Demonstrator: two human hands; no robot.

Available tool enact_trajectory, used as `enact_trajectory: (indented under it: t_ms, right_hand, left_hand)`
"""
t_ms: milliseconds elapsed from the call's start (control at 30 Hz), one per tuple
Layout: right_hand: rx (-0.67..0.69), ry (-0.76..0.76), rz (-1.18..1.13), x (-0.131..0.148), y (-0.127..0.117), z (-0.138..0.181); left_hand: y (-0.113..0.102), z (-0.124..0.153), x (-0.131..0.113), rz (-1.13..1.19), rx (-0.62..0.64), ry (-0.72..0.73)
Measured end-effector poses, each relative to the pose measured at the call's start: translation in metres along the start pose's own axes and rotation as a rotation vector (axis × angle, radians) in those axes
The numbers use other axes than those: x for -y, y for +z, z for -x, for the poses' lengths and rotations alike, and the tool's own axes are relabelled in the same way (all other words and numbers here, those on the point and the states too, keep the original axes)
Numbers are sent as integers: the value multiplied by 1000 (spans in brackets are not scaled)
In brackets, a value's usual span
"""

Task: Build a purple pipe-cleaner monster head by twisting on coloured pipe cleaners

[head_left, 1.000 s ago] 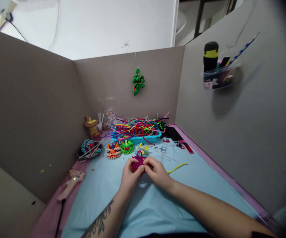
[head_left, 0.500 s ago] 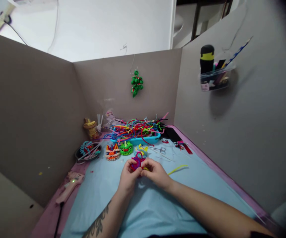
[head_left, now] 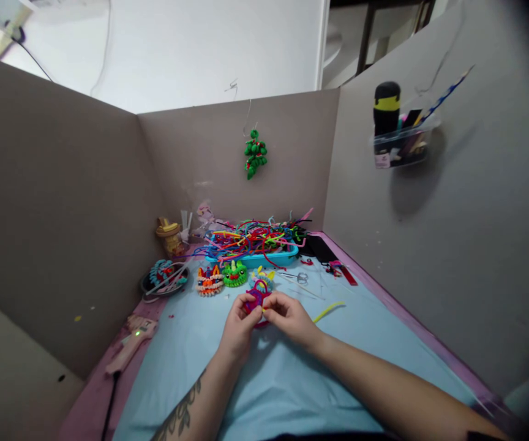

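My left hand (head_left: 240, 324) is closed around the left side of a magenta and purple pipe-cleaner piece (head_left: 256, 297), with a loop standing up at its top. My right hand (head_left: 291, 318) presses against the right side of that piece, its thumb and index finger pinched together. A bit of yellow shows between the fingertips, and a yellow pipe cleaner (head_left: 329, 310) sticks out behind the right hand. Both hands' fingertips nearly meet and hide much of the piece. Just beyond them sits a light blue and yellow pipe-cleaner figure (head_left: 262, 278).
Green (head_left: 235, 274) and orange-and-cream (head_left: 209, 282) figures stand beyond the hands. Behind them is a blue tray (head_left: 269, 261) heaped with pipe cleaners. Scissors (head_left: 300, 278) lie to the right. A pink glue gun (head_left: 131, 346) and a dark bowl (head_left: 147, 288) are at left.
The right fingertips have shifted slightly at the piece, and less yellow shows between them. The yellow pipe cleaner's free end has moved slightly left. The view has shifted a little.
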State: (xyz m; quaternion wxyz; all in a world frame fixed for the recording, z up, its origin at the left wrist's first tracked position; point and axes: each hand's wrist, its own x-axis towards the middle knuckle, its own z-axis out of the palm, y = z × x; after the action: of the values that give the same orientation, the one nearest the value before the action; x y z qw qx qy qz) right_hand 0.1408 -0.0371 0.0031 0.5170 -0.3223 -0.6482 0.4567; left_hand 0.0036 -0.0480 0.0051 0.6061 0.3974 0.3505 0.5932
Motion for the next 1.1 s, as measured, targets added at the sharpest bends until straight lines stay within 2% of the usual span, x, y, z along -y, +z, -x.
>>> enact_trajectory:
  t_ms: [367,533,700,967,1100]
  right_hand:
    - [-78,-92,203,1,-1,1]
    - [-89,-165,292,2,-2,1]
    - [-10,-302,418,2,-1,5]
    - [12,-348,502,1,-3,5]
    - [23,-374,542,0,-2,6]
  left_hand:
    - [-2,-1,2,9,-39,0]
    - [2,0,2,-58,-32,21]
    - [5,-1,4,-238,-55,97]
    - [3,-2,4,-360,-42,210]
    - [1,-1,4,-406,-24,217]
